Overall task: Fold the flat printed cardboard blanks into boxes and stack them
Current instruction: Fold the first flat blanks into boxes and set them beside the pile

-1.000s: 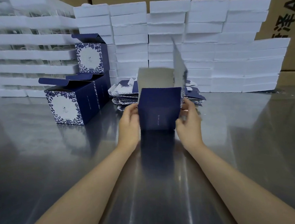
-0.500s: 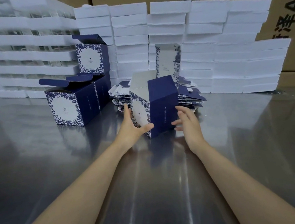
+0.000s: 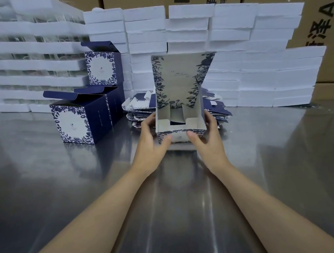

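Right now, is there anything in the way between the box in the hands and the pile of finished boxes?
Nothing visible. The half-folded box sits between the left hand and the right hand, and only bare table lies between it and the finished boxes on the left. The flat blanks lie behind, off that path.

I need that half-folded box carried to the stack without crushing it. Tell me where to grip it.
Grip the half-folded box by its two side walls, coming in from left and right as the left hand and right hand do now. Its open mouth faces the camera and a tall flap stands up behind, so front and back give no firm hold.
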